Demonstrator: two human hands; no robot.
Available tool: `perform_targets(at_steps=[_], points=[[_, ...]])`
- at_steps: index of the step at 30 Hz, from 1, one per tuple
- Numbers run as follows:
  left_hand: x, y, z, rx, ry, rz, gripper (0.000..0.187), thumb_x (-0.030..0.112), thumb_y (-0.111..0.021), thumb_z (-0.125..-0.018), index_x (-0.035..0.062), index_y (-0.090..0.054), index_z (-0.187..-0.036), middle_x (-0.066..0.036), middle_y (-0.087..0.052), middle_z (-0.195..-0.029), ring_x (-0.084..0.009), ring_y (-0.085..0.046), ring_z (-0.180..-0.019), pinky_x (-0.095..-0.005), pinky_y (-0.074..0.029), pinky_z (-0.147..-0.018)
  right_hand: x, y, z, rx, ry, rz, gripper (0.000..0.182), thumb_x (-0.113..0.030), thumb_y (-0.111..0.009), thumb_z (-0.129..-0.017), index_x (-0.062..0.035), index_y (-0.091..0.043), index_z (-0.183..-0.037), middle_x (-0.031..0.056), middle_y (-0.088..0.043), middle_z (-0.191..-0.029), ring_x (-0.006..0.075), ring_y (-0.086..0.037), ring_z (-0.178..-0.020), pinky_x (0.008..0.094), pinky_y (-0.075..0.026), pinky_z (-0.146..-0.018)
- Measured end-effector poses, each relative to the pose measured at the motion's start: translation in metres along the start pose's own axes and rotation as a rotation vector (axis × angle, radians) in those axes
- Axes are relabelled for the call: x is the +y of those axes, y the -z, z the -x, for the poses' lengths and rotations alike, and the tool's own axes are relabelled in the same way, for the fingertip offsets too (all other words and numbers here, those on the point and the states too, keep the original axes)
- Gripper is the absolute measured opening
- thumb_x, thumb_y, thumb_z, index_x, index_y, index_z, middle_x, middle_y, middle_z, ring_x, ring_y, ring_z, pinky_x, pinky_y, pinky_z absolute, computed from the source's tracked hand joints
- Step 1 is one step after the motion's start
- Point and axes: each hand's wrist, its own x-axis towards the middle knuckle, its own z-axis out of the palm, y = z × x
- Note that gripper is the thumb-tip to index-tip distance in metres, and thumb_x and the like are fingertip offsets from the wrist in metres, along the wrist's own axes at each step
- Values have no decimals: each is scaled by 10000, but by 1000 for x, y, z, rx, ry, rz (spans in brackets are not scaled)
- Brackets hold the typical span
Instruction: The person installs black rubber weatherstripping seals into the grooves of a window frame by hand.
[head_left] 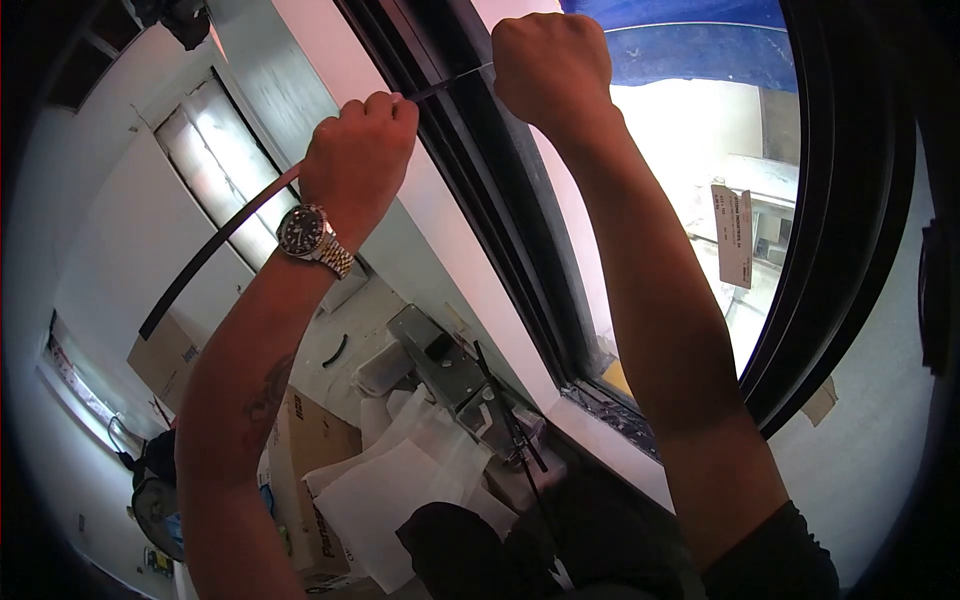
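Gripping a dark strip point(212, 240), the left hand point(358, 152) (a watch point(304, 232) is circling the wrist) is holding it near the window frame point(490, 180), one end curving left; farther right, the right hand point(552, 70) is clenching a thin cord point(479, 69).

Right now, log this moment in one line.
left hand: grips dark strip | right hand: closed fist, thin line running to it | place: by black window frame
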Motion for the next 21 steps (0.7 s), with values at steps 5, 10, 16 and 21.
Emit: perform_targets(at_steps=[5,10,16,21], points=[[5,-5,-1,23,8,14,207,136,-622,-932,76,-652,-1127,-57,-668,-922,-204,-699,-809,-318,-588,-645,0,0,0,2,8,-6,55,-26,-689,-599,-75,-680,-622,148,-698,-688,304,-721,-671,369,-533,-602],[-8,4,-11,-76,-13,96,199,105,-612,-932,79,-650,-1126,-66,-665,-919,-222,-698,-807,-341,-594,-651,-7,17,-3,-194,-60,39,117,-135,-716,-754,-131,-811,-823,105,-757,-807,248,-758,-811,348,-545,-761],[-9,3,-6,-37,0,144,282,57,-628,-890,73,-654,-1170,-62,-654,-900,-225,-693,-799,-346,-590,-627,0,0,-4,-107,-54,-44,139,-162,-671,-811,-61,-763,-784,148,-750,-825,300,-738,-856,426,-528,-815],[-8,24,2,17,44,168,187,117,-629,-933,68,-672,-1108,-57,-689,-888,-203,-713,-776,-319,-592,-612,1,-3,-2,-80,-23,-32,129,-137,-661,-815,-63,-757,-771,151,-746,-812,300,-737,-806,437,-533,-787]])
